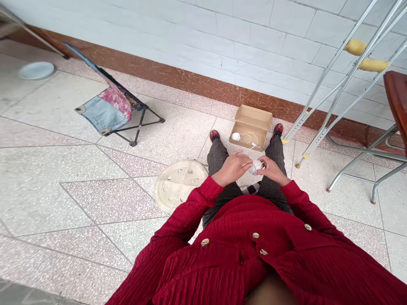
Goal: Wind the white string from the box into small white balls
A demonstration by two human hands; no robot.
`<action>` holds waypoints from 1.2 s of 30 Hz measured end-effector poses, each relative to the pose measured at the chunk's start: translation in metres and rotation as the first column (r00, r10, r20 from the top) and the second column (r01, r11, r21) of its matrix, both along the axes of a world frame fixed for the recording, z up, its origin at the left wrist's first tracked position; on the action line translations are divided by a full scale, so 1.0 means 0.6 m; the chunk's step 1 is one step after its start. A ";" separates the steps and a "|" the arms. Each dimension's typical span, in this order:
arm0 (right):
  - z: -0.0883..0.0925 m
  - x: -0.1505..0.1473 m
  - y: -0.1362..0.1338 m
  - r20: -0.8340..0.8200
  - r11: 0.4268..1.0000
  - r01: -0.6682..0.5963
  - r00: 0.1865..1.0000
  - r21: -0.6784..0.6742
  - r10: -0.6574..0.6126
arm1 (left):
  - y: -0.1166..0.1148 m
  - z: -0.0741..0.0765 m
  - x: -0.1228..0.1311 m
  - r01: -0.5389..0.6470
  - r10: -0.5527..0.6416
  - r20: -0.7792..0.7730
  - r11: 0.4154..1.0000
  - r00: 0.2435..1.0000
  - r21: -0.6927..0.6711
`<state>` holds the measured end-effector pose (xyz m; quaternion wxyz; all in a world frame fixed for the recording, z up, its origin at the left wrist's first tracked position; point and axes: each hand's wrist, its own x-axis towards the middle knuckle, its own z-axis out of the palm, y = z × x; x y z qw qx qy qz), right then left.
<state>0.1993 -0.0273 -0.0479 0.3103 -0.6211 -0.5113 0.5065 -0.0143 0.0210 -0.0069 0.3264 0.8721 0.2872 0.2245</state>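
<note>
1. Our right hand [272, 169] pinches the yarn [255, 167] between thumb and fingers, closing on its right side.
2. Our left hand [233, 167] meets the yarn from the other side, fingers stretched and close together, tips at its left edge; we cannot tell whether they press on it.
3. So the yarn, a small pale bundle, sits between our two sets of fingertips, off the floor, above the gap between our legs.
4. Just beyond it, on the floor between our red shoes [215, 135], stands a box [253, 115], its lid open toward the wall [203, 38].
5. In the box we see a white ball [235, 136] at the left and a loose strand [254, 134] curving to its right; we cannot tell whether the strand reaches the yarn.
6. Near our left leg lies a cream disc [171, 178] with small holes.
7. Farther left we have a folding chair [108, 112] and, well apart, a dish [37, 70].
8. To our right, crutches [337, 91] lean at the wall beside a wooden seat [397, 97].
</note>
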 end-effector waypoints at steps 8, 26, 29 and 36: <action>0.096 -0.027 -0.043 -0.557 0.999 -0.052 0.829 0.000 0.043 | 0.015 -0.033 0.009 -0.106 0.149 0.114 0.942 0.982 -0.319; 0.031 -0.024 -0.043 -0.492 0.981 -0.183 0.861 -0.061 0.130 | 0.020 -0.001 0.008 0.059 -0.057 0.100 0.998 0.993 -0.015; 0.066 -0.019 -0.048 -0.626 0.991 -0.081 0.779 -0.106 -0.003 | 0.019 -0.010 0.013 0.004 0.025 0.168 0.986 0.985 -0.167; 0.085 0.030 -0.004 -0.667 0.955 0.289 0.698 -0.069 -0.259 | -0.026 -0.056 0.024 -0.023 0.035 0.030 0.940 0.999 -0.341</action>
